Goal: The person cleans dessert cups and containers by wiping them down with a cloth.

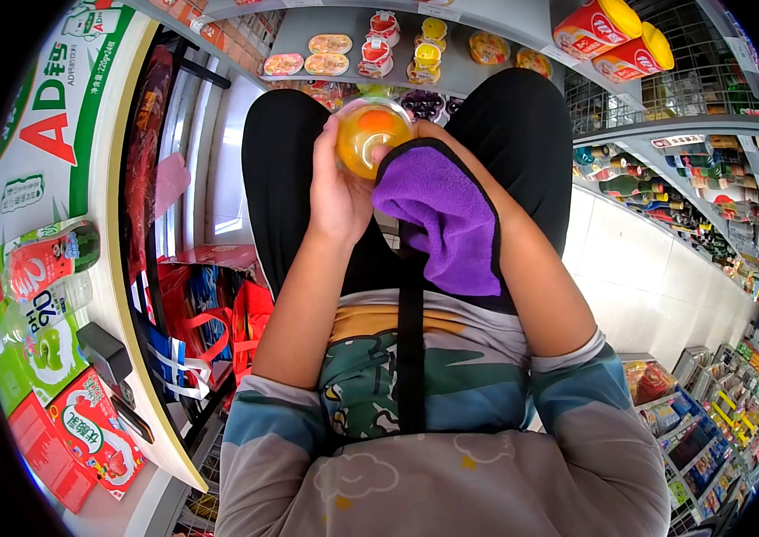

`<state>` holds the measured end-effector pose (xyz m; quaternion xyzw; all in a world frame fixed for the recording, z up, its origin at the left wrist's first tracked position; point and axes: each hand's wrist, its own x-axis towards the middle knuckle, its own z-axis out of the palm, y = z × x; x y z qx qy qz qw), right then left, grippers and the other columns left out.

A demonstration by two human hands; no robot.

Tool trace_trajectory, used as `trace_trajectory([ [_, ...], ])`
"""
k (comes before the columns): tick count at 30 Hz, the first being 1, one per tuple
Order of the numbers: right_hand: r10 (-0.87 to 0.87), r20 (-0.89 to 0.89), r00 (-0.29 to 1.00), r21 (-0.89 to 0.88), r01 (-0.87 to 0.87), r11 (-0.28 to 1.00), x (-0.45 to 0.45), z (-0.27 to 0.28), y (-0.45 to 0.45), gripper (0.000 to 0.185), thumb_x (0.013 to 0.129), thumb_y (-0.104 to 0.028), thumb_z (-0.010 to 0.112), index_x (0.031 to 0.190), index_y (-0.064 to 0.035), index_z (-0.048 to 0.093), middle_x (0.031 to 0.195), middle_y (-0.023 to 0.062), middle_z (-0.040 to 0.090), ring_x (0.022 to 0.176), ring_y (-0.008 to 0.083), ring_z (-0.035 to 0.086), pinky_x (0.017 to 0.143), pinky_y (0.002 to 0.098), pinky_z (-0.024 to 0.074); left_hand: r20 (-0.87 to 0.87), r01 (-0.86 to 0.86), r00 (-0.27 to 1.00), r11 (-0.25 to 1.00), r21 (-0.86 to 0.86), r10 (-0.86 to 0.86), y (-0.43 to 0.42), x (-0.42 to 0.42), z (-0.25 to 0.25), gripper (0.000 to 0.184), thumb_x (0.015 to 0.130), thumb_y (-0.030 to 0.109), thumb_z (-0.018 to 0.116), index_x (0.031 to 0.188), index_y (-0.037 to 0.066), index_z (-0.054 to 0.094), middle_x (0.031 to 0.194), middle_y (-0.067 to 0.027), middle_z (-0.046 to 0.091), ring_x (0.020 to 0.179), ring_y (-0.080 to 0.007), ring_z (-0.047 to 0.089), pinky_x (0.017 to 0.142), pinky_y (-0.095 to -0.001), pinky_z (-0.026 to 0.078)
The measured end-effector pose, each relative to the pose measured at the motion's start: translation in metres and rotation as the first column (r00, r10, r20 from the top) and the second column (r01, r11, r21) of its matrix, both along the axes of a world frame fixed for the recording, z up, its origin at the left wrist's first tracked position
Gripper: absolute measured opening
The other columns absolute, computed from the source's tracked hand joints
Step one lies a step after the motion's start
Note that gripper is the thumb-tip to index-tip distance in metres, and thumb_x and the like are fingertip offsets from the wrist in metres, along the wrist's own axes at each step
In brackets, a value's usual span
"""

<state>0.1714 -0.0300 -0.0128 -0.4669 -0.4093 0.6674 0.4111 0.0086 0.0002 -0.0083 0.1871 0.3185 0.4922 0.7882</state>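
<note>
My left hand [335, 183] is wrapped round a clear round cup [363, 143] of orange-yellow fruit jelly, held up between my knees. A purple cloth [442, 210] with a dark edge hangs from my right hand [440, 136], which is beside the cup. The cloth's upper corner meets the cup's right side. Most of my right fingers are hidden behind the cloth and cup. Straight ahead, similar cups with red lids [377, 55] and yellow cups [427, 58] stand in small stacks on a grey shelf [299, 27].
Red and yellow canisters [612, 54] stand on a shelf at upper right, above rows of bottles [635, 188]. On my left, a counter edge [115, 179] runs alongside, carrying drink bottles [53, 259] and a red carton [93, 430]. Red bags [245, 322] sit below it.
</note>
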Motion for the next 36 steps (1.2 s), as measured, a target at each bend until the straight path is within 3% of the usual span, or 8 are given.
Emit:
trace_trajectory([
  [7,-0.028,0.097,0.995,0.056,0.023,0.998,0.001,0.008,0.001,0.040,0.085,-0.016,0.081,0.116,-0.0067,0.057,0.097,0.0024,0.065,0.086,0.0083,0.060,0.076,0.0238,0.0499,-0.078,-0.011,0.997,1.000,-0.006,0.011,0.000,0.001,0.005,0.052,0.106,0.047,0.035,0.138,0.008,0.049,0.128,-0.0164,0.062,0.120,-0.0279,0.061,0.105,-0.0411,0.048],
  [9,-0.094,0.371,0.924,0.248,-0.001,0.969,0.000,0.016,-0.001,0.043,0.082,-0.011,0.081,0.116,-0.0071,0.055,0.097,0.0042,0.065,0.087,0.0092,0.061,0.070,0.0227,0.0478,-0.098,0.001,0.995,1.000,0.015,0.001,0.001,0.000,0.005,0.051,0.106,0.046,0.035,0.138,0.009,0.049,0.125,-0.0127,0.063,0.118,-0.0258,0.061,0.103,-0.0404,0.049],
  [12,-0.189,0.429,0.883,0.324,0.044,0.945,-0.002,0.022,-0.001,0.051,0.078,-0.009,0.082,0.117,-0.0047,0.050,0.089,0.0115,0.068,0.077,0.0210,0.069,0.063,0.0319,0.0529,-0.086,-0.020,0.996,1.000,0.024,0.022,-0.002,0.004,0.011,0.053,0.106,0.048,0.035,0.138,0.009,0.048,0.128,-0.0127,0.061,0.118,-0.0253,0.061,0.102,-0.0406,0.049],
  [18,-0.321,0.468,0.823,0.484,0.065,0.873,-0.004,0.015,0.001,0.054,0.078,0.000,0.077,0.124,-0.0070,0.049,0.093,0.0123,0.068,0.079,0.0235,0.070,0.060,0.0311,0.0532,-0.139,0.138,0.982,0.989,0.058,-0.129,-0.004,0.000,-0.001,0.064,0.104,0.052,0.033,0.144,0.002,0.043,0.137,-0.0174,0.057,0.124,-0.0293,0.059,0.104,-0.0433,0.047],
  [22,-0.312,0.453,0.835,0.384,0.133,0.914,-0.006,0.014,0.002,0.054,0.080,0.006,0.071,0.127,-0.0082,0.049,0.098,0.0152,0.067,0.083,0.0252,0.071,0.061,0.0315,0.0542,-0.126,0.215,0.971,0.971,0.108,-0.201,-0.007,0.002,-0.001,0.066,0.104,0.050,0.034,0.146,0.000,0.041,0.141,-0.0201,0.054,0.127,-0.0334,0.057,0.106,-0.0448,0.046],
  [24,-0.312,0.417,0.854,0.387,0.143,0.911,-0.006,0.012,0.002,0.056,0.080,0.011,0.065,0.130,-0.0090,0.049,0.103,0.0171,0.066,0.085,0.0271,0.071,0.062,0.0324,0.0547,-0.053,0.176,0.984,0.981,0.085,-0.172,-0.007,0.002,-0.005,0.060,0.101,0.047,0.050,0.142,0.003,0.045,0.132,-0.0141,0.060,0.117,-0.0271,0.064,0.103,-0.0394,0.048],
  [30,-0.253,0.437,0.863,0.341,0.101,0.935,-0.006,0.020,0.001,0.058,0.080,0.016,0.057,0.131,-0.0081,0.047,0.106,0.0174,0.067,0.087,0.0272,0.072,0.065,0.0328,0.0544,-0.073,0.151,0.987,0.982,0.112,-0.144,-0.007,0.002,-0.011,0.056,0.100,0.042,0.051,0.140,0.003,0.044,0.130,-0.0155,0.060,0.116,-0.0285,0.064,0.101,-0.0391,0.049],
  [36,-0.207,0.512,0.833,0.355,0.015,0.935,-0.002,-0.013,0.007,0.049,0.089,0.006,0.051,0.135,-0.0098,0.043,0.108,0.0139,0.067,0.074,0.0226,0.066,0.064,0.0311,0.0506,-0.261,0.097,0.964,0.980,0.172,-0.050,-0.007,0.003,-0.016,0.054,0.098,0.033,0.051,0.141,0.001,0.041,0.128,-0.0161,0.059,0.112,-0.0269,0.064,0.101,-0.0381,0.048],
])
